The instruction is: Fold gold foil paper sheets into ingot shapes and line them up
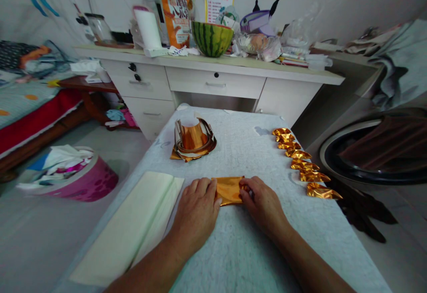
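Observation:
A folded piece of gold foil lies on the cloth-covered table between my hands. My left hand presses on its left edge, fingers together and thumb on the foil. At the right edge, my right hand pinches the foil between thumb and fingers. Farther back to the left sits a curved stack of gold foil sheets. Several folded gold foil pieces form a row along the table's right side. Pale paper sheets lie to the left of my left forearm.
Behind the table stands a white desk holding half a watermelon, an orange bag and bagged items. A pink bin is on the floor at left. At right is a front-loading washing machine.

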Demonstrator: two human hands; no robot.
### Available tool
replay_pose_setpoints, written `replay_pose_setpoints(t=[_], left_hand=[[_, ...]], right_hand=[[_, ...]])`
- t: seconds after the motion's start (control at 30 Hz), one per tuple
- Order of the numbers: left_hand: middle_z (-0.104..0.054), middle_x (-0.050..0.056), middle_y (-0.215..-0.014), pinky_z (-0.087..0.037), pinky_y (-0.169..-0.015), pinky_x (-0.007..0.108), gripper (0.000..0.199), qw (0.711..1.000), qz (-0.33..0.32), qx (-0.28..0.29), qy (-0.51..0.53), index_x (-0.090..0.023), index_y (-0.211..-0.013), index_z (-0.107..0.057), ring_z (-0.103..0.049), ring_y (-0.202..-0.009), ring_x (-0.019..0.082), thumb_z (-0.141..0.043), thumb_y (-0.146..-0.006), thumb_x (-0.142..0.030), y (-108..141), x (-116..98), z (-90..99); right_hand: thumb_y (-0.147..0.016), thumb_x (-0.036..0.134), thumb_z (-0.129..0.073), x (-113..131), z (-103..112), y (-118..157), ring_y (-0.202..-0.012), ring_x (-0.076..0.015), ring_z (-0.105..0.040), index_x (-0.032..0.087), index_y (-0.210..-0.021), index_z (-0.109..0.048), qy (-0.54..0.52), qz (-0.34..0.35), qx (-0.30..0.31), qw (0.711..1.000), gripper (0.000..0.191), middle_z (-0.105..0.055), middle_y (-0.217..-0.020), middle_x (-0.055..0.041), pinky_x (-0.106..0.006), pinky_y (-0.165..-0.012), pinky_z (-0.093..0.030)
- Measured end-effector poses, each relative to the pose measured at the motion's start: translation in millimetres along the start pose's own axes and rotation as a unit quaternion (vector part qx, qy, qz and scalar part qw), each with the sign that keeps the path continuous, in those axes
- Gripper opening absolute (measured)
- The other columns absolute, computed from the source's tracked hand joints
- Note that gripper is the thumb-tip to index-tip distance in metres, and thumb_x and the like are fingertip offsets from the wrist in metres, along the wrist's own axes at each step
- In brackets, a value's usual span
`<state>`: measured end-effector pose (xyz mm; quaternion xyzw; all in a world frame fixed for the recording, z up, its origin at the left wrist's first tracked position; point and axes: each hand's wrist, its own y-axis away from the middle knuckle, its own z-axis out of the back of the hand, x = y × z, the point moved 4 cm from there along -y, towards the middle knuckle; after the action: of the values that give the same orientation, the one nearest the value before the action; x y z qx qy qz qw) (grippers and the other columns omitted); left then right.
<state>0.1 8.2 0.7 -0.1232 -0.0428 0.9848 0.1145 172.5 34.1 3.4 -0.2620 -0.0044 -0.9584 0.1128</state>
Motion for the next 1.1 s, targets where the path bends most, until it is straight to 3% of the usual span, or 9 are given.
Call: replay_pose_setpoints(t=[0.63,0.87,1.0,1.1], left_hand=[[-0.057,0.008,-0.113,-0.040,-0.092,0.042,0.041,1.000,0.002,-0.011,-0.011,-0.018,-0.129,-0.051,-0.049,-0.105,0.026,-0.050,-0.088,-0.026,1.2,-3.3,4.3],[-0.053,0.009,-0.126,-0.036,-0.102,0.045,0.042,1.000,0.013,-0.016,0.009,-0.018,-0.128,-0.053,-0.044,-0.117,0.027,-0.052,-0.087,-0.025,2.6,0.6,3.9],[-0.049,0.010,-0.134,-0.033,-0.105,0.046,0.043,1.000,0.009,-0.013,0.019,-0.019,-0.130,-0.051,-0.041,-0.123,0.027,-0.047,-0.087,-0.020,3.9,4.4,1.8],[-0.046,0.011,-0.139,-0.032,-0.107,0.047,0.046,1.000,0.002,-0.008,0.022,-0.019,-0.132,-0.049,-0.039,-0.126,0.027,-0.043,-0.087,-0.015,5.4,6.7,-0.2]], right_hand=[[-0.089,0.020,-0.049,6.3,-0.9,-0.5,-0.082,-0.0161,-0.059,0.020,-0.109,-0.062,0.069,-0.014,-0.004,0.998,0.023,-0.055,-0.103,-0.0064,-0.026,-0.071,-0.046],[-0.090,0.012,-0.046,15.2,-4.8,-1.4,-0.089,-0.0180,-0.054,0.022,-0.090,-0.065,0.070,0.090,0.031,0.993,0.021,-0.061,-0.094,-0.0029,-0.027,-0.076,-0.043],[-0.090,0.010,-0.044,17.0,-5.3,0.4,-0.088,-0.0173,-0.054,0.020,-0.088,-0.064,0.070,0.100,0.035,0.992,0.022,-0.062,-0.093,-0.0031,-0.026,-0.077,-0.042],[-0.091,0.019,-0.047,23.3,-5.0,3.0,-0.088,-0.0189,-0.053,0.019,-0.089,-0.062,0.090,0.088,0.018,0.992,0.016,-0.061,-0.095,-0.0047,-0.030,-0.078,-0.042]])
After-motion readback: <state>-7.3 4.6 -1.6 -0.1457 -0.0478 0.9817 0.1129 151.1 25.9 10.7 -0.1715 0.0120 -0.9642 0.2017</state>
